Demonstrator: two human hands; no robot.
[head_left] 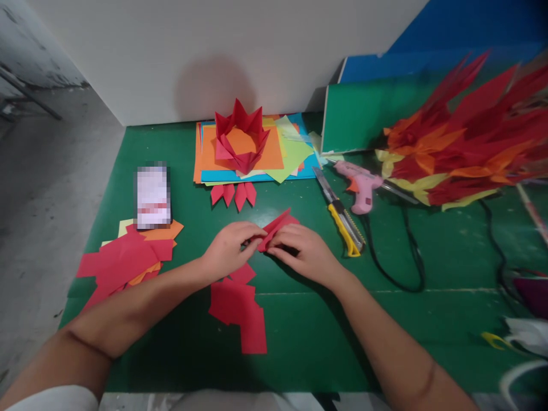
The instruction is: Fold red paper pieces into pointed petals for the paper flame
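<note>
Both hands grip a small folded piece of red paper (277, 224) just above the green table. My left hand (233, 245) pinches its left edge between thumb and fingers. From the other side, my right hand (306, 248) closes on it, fingertips near those of the left. Below them lie several loose red paper pieces (235, 302). Beyond the hands, small folded red paper petals (233, 196) rest in a row. A ring of folded red paper points (220, 149) stands on a stack of coloured paper (208, 148).
On the left, a phone (153, 197) lies by a pile of red and orange paper (124, 260). To the right are a yellow utility knife (345, 225), a pink glue gun (363, 185) with its black cord, and a large red-orange paper arrangement (479, 137). Boards (368, 117) stand behind.
</note>
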